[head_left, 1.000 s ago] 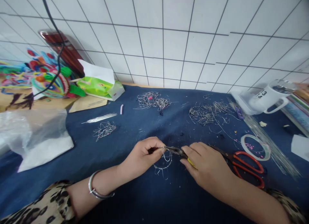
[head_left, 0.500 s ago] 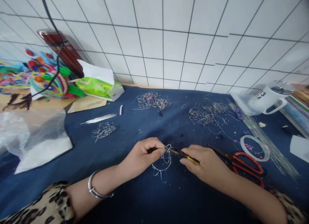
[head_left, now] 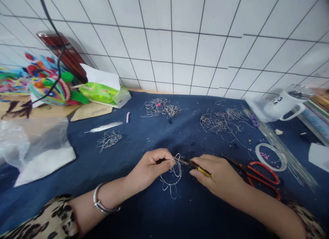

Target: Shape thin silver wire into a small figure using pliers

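Note:
My left hand [head_left: 154,165] pinches a looped silver wire piece [head_left: 171,182] between thumb and forefinger, above the dark blue cloth. Several thin wire loops hang from its rounded frame. In my right hand [head_left: 217,170] are pliers with yellow on the handle [head_left: 204,171], their narrow dark jaws pointing left and meeting the wire beside my left fingertips. Whether the jaws are closed on the wire is too small to tell. Red-handled scissors [head_left: 263,174] lie just right of my right hand, partly behind the forearm.
Tangled wire piles [head_left: 161,107] lie behind my hands. Straight wires [head_left: 290,155] and a tape roll [head_left: 271,157] are at right, near a white mug [head_left: 286,103]. A plastic bag [head_left: 43,146], tissue pack [head_left: 102,95] and red flask [head_left: 63,54] stand at left.
The wire piece has turned slightly, its lower loops hanging a little differently. Both hands keep their grip. The whole view has shifted slightly.

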The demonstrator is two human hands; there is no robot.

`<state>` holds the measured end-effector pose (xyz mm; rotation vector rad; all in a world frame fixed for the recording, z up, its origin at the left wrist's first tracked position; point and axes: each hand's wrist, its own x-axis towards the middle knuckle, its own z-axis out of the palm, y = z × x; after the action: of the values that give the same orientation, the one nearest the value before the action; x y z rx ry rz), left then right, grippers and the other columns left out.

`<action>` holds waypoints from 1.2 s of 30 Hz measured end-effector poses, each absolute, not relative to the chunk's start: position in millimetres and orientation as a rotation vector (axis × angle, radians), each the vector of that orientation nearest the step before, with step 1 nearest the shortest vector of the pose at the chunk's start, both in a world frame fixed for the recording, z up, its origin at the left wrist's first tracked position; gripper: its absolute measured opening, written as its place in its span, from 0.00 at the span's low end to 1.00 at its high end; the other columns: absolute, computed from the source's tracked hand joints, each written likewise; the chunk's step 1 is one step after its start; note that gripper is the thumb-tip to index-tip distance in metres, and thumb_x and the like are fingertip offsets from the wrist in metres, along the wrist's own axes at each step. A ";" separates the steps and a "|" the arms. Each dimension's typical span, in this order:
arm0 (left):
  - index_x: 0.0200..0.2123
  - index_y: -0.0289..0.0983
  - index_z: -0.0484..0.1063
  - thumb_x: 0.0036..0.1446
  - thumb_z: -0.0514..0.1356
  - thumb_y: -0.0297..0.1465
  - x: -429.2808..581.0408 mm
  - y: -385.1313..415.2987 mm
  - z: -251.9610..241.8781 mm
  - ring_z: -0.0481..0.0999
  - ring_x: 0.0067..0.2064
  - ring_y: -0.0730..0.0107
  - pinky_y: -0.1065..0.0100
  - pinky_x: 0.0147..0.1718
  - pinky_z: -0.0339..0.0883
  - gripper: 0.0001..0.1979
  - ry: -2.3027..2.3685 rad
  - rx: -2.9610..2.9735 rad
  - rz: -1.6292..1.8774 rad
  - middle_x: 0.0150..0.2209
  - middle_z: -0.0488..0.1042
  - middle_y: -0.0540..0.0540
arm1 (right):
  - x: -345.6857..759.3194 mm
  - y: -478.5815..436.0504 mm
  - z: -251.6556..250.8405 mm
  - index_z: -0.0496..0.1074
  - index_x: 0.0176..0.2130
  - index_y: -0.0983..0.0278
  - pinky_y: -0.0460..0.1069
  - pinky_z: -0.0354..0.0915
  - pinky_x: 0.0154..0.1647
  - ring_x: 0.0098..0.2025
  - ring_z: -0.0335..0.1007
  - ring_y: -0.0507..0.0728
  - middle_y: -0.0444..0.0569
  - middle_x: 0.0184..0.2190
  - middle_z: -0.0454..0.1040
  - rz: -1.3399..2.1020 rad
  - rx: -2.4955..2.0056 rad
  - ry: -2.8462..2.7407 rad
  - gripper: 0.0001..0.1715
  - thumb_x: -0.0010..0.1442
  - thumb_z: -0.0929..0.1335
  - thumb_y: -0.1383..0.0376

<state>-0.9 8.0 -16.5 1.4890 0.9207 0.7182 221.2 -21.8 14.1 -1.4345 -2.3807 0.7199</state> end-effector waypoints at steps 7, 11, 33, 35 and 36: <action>0.27 0.32 0.68 0.57 0.57 0.31 -0.8 8.5 -21.3 0.58 0.25 0.78 0.73 0.25 0.53 0.09 0.894 1.412 0.747 0.24 0.61 0.52 | 220.3 -23.5 14.9 0.69 0.44 0.62 0.48 0.62 0.39 0.35 0.66 0.53 0.47 0.32 0.71 0.711 -1.453 -2.373 0.14 0.59 0.63 0.61; 0.28 0.32 0.69 0.57 0.57 0.31 -0.4 9.6 -19.3 0.59 0.26 0.78 0.73 0.25 0.54 0.08 0.904 1.437 0.741 0.25 0.63 0.51 | 220.2 -23.4 14.3 0.71 0.41 0.63 0.47 0.63 0.38 0.34 0.67 0.53 0.46 0.31 0.71 0.682 -1.440 -2.397 0.12 0.60 0.62 0.62; 0.27 0.32 0.70 0.58 0.55 0.30 -0.4 5.7 -10.8 0.62 0.27 0.76 0.72 0.27 0.57 0.10 0.940 1.630 0.743 0.26 0.64 0.50 | 224.2 -23.5 9.1 0.70 0.42 0.63 0.49 0.64 0.40 0.37 0.67 0.53 0.48 0.34 0.72 0.499 -1.366 -2.428 0.14 0.60 0.62 0.60; 0.27 0.32 0.70 0.58 0.55 0.30 -0.1 5.7 -10.5 0.63 0.27 0.76 0.72 0.28 0.58 0.09 0.942 1.644 0.746 0.26 0.65 0.49 | 224.0 -24.0 9.8 0.69 0.43 0.64 0.49 0.64 0.40 0.37 0.67 0.54 0.49 0.34 0.72 0.511 -1.370 -2.432 0.14 0.60 0.62 0.60; 0.27 0.32 0.70 0.58 0.55 0.29 0.0 5.8 -10.6 0.63 0.28 0.75 0.72 0.28 0.58 0.09 0.949 1.656 0.753 0.26 0.65 0.49 | 223.8 -24.3 10.2 0.69 0.44 0.64 0.50 0.64 0.40 0.36 0.67 0.54 0.49 0.34 0.72 0.508 -1.372 -2.431 0.15 0.60 0.62 0.60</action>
<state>0.0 5.8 -10.6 1.6565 0.9486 0.7528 223.8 -24.3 10.2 -1.3716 -2.4306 0.5085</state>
